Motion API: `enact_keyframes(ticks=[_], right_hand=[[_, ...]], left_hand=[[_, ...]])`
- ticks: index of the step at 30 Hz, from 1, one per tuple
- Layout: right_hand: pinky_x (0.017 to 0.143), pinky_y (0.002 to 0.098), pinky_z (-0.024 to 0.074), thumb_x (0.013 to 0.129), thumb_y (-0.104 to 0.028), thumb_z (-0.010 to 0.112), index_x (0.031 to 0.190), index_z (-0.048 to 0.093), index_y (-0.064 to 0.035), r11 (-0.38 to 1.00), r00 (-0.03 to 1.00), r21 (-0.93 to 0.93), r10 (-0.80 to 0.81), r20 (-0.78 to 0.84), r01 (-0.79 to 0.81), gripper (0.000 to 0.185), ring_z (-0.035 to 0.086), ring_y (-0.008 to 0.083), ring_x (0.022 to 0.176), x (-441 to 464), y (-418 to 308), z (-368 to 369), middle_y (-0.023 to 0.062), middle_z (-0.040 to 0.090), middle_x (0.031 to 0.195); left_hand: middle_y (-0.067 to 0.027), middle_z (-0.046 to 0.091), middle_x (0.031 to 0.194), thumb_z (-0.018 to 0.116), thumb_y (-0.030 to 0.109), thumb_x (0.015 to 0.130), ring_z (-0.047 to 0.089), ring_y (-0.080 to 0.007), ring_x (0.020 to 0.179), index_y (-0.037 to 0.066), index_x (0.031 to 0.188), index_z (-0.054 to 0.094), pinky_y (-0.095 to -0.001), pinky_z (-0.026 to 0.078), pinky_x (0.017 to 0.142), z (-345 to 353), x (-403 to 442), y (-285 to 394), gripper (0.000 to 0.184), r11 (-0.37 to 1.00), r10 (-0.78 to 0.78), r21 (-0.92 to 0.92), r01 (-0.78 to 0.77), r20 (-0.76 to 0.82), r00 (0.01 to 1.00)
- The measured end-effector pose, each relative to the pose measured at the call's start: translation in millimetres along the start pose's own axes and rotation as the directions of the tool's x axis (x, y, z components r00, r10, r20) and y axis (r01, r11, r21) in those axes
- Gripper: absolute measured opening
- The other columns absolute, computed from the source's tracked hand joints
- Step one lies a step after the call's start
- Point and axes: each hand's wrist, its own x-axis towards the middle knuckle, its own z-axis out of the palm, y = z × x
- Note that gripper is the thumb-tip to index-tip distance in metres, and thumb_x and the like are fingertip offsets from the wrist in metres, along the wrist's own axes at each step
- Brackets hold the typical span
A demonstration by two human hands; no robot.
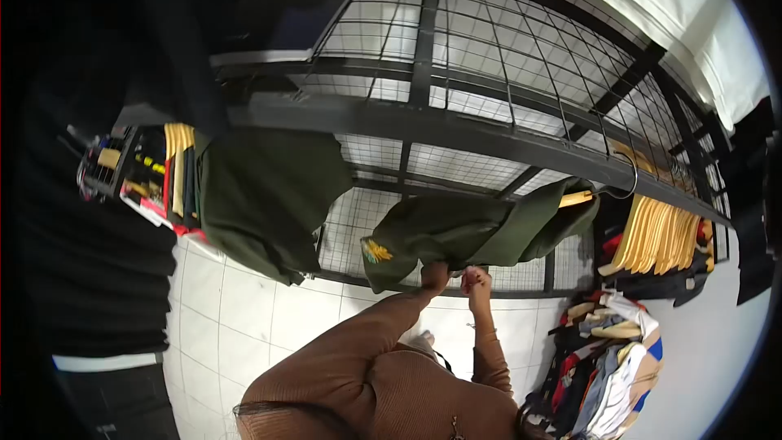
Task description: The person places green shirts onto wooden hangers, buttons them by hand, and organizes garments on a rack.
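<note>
A dark green garment [456, 228] with a yellow embroidered emblem hangs sideways from a wooden hanger [575, 199], whose metal hook reaches the dark rail. At its lower edge, my left hand [436, 276] is closed on the fabric, its fingers partly hidden there. Just to the right, my right hand [476, 280] is closed close to the same edge. A small reddish patch shows at its fingers, and what they hold is too small to make out. Left of these, a second dark green garment [265, 195] hangs below the rail.
A black rack with wire-mesh shelves [505, 57] spans the front, a dark catalog [297, 0] on top. Wooden hangers [660, 236] bunch at right above a heap of mixed clothes [607, 367]. Black garments [98, 253] hang at left; white cloth [692, 24] hangs upper right.
</note>
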Motion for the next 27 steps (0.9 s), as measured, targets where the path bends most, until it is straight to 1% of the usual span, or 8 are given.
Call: enact_keyframes(ticks=[3,8,14,16,19,24,26,27], right_hand=[[0.039,0.0208,0.0292,0.091,-0.017,0.052,0.073,0.059,-0.0017,0.996,0.996,-0.043,-0.076,0.041,0.078,0.025,0.04,0.0073,0.043,0.0,28.1,-10.8,0.0012,0.047,0.052],[0.041,0.021,0.0266,0.091,-0.016,0.051,0.074,0.058,-0.0021,0.997,0.993,0.031,0.074,0.087,-0.077,0.024,0.039,0.0077,0.044,-18.7,5.1,-13.5,0.0009,0.046,0.053],[0.042,0.0223,0.0231,0.088,-0.014,0.054,0.071,0.056,-0.0006,0.967,0.962,0.194,-0.201,0.182,0.165,0.022,0.034,0.0086,0.044,-44.5,-149.5,-7.3,0.0018,0.043,0.052],[0.041,0.0219,0.0228,0.09,-0.016,0.052,0.071,0.056,-0.0002,0.993,0.978,0.014,-0.121,0.171,0.12,0.025,0.034,0.0081,0.043,-60.0,-193.0,1.2,0.0011,0.043,0.052],[0.04,0.0214,0.0243,0.093,-0.019,0.05,0.076,0.06,0.0008,0.997,0.976,0.063,-0.061,0.21,0.049,0.028,0.034,0.007,0.042,-67.1,-187.9,-2.1,0.0002,0.043,0.052],[0.04,0.0201,0.0289,0.095,-0.025,0.05,0.085,0.063,0.0007,0.994,0.931,0.053,-0.107,0.348,0.095,0.03,0.041,0.0055,0.044,-64.7,-198.7,-16.5,0.0007,0.049,0.053],[0.041,0.0187,0.0319,0.095,-0.023,0.05,0.088,0.064,-0.0001,0.984,0.903,-0.162,0.0,0.43,0.077,0.028,0.044,0.005,0.045,-72.2,-211.4,-30.5,0.0004,0.052,0.056],[0.042,0.018,0.0334,0.095,-0.022,0.05,0.089,0.065,-0.0005,0.961,0.887,-0.267,0.059,0.459,0.075,0.027,0.045,0.0048,0.046,-74.5,-217.3,-37.2,0.0003,0.053,0.057]], left_hand=[[-0.0149,0.063,0.07,0.065,0.032,0.074,0.063,-0.0311,0.064,0.01,0.072,0.064,-0.0458,0.049,0.054,10.1,-2.7,1.8,0.022,0.999,-0.035,0.006,0.035,-0.016,0.999],[-0.0146,0.063,0.071,0.061,0.027,0.074,0.065,-0.0315,0.065,0.011,0.071,0.064,-0.0447,0.05,0.053,12.7,-10.1,7.7,0.016,0.986,-0.161,0.029,0.163,-0.053,0.986],[-0.0134,0.063,0.074,0.064,0.036,0.076,0.063,-0.0324,0.071,0.01,0.073,0.064,-0.0447,0.05,0.061,10.4,-11.4,20.1,0.025,0.968,-0.234,0.066,0.241,-0.099,0.967],[-0.0135,0.063,0.076,0.066,0.039,0.075,0.063,-0.0324,0.071,0.01,0.075,0.064,-0.0446,0.05,0.061,8.7,-21.1,26.1,0.029,0.971,-0.232,0.047,0.235,-0.064,0.971],[-0.0141,0.064,0.082,0.069,0.043,0.074,0.064,-0.0326,0.076,0.008,0.081,0.063,-0.045,0.051,0.064,1.2,-13.9,28.8,0.036,0.945,-0.32,0.036,0.325,-0.107,0.941],[-0.0128,0.065,0.086,0.072,0.043,0.072,0.065,-0.0281,0.08,0.008,0.086,0.064,-0.0404,0.051,0.068,-8.6,-12.9,12.9,0.039,0.97,-0.24,0.087,0.227,0.21,0.948],[-0.0102,0.065,0.087,0.073,0.038,0.073,0.065,-0.0242,0.081,0.008,0.087,0.064,-0.0357,0.051,0.068,-40.9,-9.4,13.1,0.034,0.993,-0.116,0.059,0.099,0.484,0.867],[-0.0102,0.065,0.087,0.073,0.038,0.073,0.065,-0.0242,0.081,0.008,0.087,0.064,-0.0357,0.051,0.068,-58.9,-8.2,11.8,0.034,0.994,-0.109,0.068,0.086,0.481,0.87]])
